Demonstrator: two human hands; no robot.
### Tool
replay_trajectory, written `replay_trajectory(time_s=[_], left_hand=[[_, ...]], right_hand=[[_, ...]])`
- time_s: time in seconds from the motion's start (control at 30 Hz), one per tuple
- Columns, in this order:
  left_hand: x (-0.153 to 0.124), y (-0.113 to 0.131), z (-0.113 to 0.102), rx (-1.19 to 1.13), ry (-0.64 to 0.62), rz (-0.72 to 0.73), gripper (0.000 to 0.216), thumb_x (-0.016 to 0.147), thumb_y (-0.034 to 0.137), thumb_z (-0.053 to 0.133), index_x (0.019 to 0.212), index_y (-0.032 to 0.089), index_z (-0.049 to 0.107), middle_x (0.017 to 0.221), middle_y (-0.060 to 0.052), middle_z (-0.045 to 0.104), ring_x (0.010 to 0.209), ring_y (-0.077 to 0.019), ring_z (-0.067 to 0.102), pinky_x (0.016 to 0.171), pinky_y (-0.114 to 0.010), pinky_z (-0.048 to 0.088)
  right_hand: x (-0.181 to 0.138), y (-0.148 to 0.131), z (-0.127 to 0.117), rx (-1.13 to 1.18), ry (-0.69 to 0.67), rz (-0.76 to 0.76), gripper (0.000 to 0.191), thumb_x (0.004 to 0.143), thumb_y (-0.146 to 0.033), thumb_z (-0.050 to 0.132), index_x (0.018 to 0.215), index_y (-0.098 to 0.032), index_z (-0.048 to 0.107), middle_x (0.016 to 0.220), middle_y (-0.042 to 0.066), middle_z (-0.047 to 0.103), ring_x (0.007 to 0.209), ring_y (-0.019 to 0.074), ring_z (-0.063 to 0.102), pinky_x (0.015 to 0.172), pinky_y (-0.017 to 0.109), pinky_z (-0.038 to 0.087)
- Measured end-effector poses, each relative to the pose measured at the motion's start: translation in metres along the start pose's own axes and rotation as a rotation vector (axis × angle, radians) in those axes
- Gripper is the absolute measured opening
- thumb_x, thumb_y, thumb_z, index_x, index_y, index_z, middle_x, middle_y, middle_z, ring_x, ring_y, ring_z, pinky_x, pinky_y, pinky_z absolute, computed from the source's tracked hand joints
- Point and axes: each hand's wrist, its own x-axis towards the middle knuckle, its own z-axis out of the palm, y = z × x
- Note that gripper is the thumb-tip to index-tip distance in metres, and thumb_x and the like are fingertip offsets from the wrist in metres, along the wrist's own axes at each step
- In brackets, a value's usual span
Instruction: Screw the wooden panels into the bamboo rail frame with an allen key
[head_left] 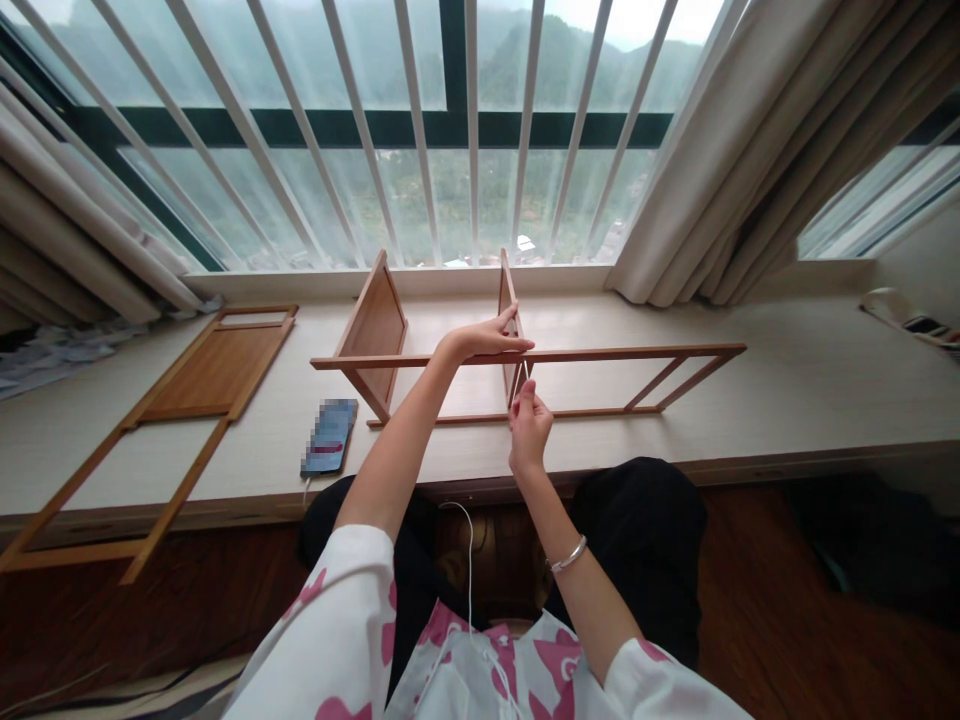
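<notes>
A brown wooden shelf frame [615,354] lies on its side on the pale window ledge, two boards standing crosswise in it. My left hand [487,337] is over the upper rail, fingers gripping where the rail meets the middle board [507,285]. Just below that joint, my right hand [531,425] is closed in a pinch on a thin, light metal tool [526,370], apparently a hex key, directed up at the rail. The other crosswise board [373,318] stands at the frame's left part.
Another wooden frame with a panel [217,370] lies at left, overhanging the ledge [787,400]. A phone [328,437] with a cable lies near the ledge's front edge. Curtains [720,150] hang beside the barred window. A white looped item [892,305] lies far right.
</notes>
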Motion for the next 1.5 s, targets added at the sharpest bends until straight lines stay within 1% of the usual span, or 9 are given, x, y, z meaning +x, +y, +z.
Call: replay_trajectory(time_s=[0.13,0.23,0.33,0.43,0.63,0.83,1.17,1.33,1.5], left_hand=[[0.001,-0.002,-0.001,0.066,0.034,-0.003,0.108,0.062,0.058,0.058,0.138,0.018,-0.008,0.144,-0.008,0.022,0.126,-0.0248,0.034,0.102,-0.029,0.025],[0.001,-0.003,-0.002,0.086,0.033,-0.003,0.108,0.062,0.059,0.057,0.138,0.018,-0.008,0.144,-0.009,0.021,0.126,-0.0249,0.033,0.103,-0.029,0.025],[0.001,-0.003,-0.002,0.105,0.033,0.009,0.108,0.062,0.059,0.057,0.138,0.017,-0.007,0.144,-0.009,0.019,0.126,-0.0251,0.033,0.103,-0.029,0.024],[0.002,-0.003,-0.002,0.115,0.044,0.022,0.106,0.063,0.06,0.056,0.139,0.018,-0.006,0.145,-0.008,0.013,0.128,-0.0245,0.03,0.103,-0.027,0.024],[0.003,-0.006,-0.002,0.133,0.027,0.017,0.106,0.063,0.06,0.054,0.138,0.019,-0.008,0.146,-0.005,0.008,0.128,-0.023,0.031,0.102,-0.025,0.025],[0.003,-0.007,-0.003,0.154,0.049,0.021,0.105,0.062,0.062,0.054,0.139,0.019,-0.002,0.146,-0.003,0.004,0.133,-0.0227,0.018,0.106,-0.024,0.019],[0.0,-0.003,-0.002,0.169,0.046,0.017,0.104,0.062,0.063,0.053,0.139,0.018,-0.001,0.146,-0.003,0.003,0.134,-0.0219,0.014,0.107,-0.025,0.017],[-0.001,-0.002,-0.002,0.16,0.042,0.003,0.105,0.061,0.063,0.053,0.139,0.018,-0.002,0.146,-0.003,0.003,0.134,-0.0225,0.015,0.107,-0.025,0.017],[-0.002,-0.002,-0.003,0.147,0.041,0.007,0.105,0.062,0.063,0.053,0.139,0.019,-0.003,0.146,-0.003,0.004,0.133,-0.0225,0.017,0.107,-0.026,0.017]], right_hand=[[0.009,0.006,-0.017,-0.626,0.067,-0.298,0.047,0.085,-0.052,0.032,0.057,-0.017,0.047,0.05,-0.002,0.045,0.051,0.01,0.042,0.052,0.022,0.026],[0.014,0.003,-0.024,-0.981,0.055,-0.391,0.048,0.089,-0.046,0.026,0.068,-0.017,0.058,0.055,0.002,0.053,0.054,0.0126,0.046,0.054,0.024,0.023],[0.016,0.001,-0.023,-1.127,0.044,-0.412,0.051,0.091,-0.043,0.02,0.077,-0.016,0.061,0.058,0.005,0.057,0.055,0.0135,0.048,0.054,0.024,0.022],[0.014,0.0,-0.022,-1.152,0.035,-0.416,0.054,0.092,-0.042,0.017,0.077,-0.016,0.062,0.059,0.005,0.058,0.056,0.0137,0.049,0.054,0.024,0.022],[0.012,-0.002,-0.027,-1.141,0.019,-0.41,0.052,0.091,-0.045,0.02,0.074,-0.018,0.061,0.057,0.003,0.057,0.055,0.0128,0.048,0.053,0.023,0.021],[0.012,-0.004,-0.025,-1.136,0.062,-0.42,0.051,0.091,-0.042,0.021,0.074,-0.017,0.062,0.058,0.004,0.059,0.056,0.013,0.05,0.055,0.023,0.023],[0.007,0.001,-0.012,-0.864,0.103,-0.37,0.055,0.09,-0.045,0.018,0.061,-0.018,0.057,0.052,0.002,0.054,0.054,0.0132,0.051,0.058,0.024,0.031],[0.008,0.005,-0.012,-0.557,0.012,-0.269,0.054,0.085,-0.055,0.024,0.057,-0.018,0.051,0.048,-0.001,0.048,0.048,0.0107,0.045,0.052,0.023,0.032],[0.004,0.01,-0.007,-0.039,-0.188,0.037,0.057,0.081,-0.063,0.025,0.055,-0.017,0.047,0.036,-0.007,0.03,0.034,0.006,0.025,0.038,0.021,0.02]])
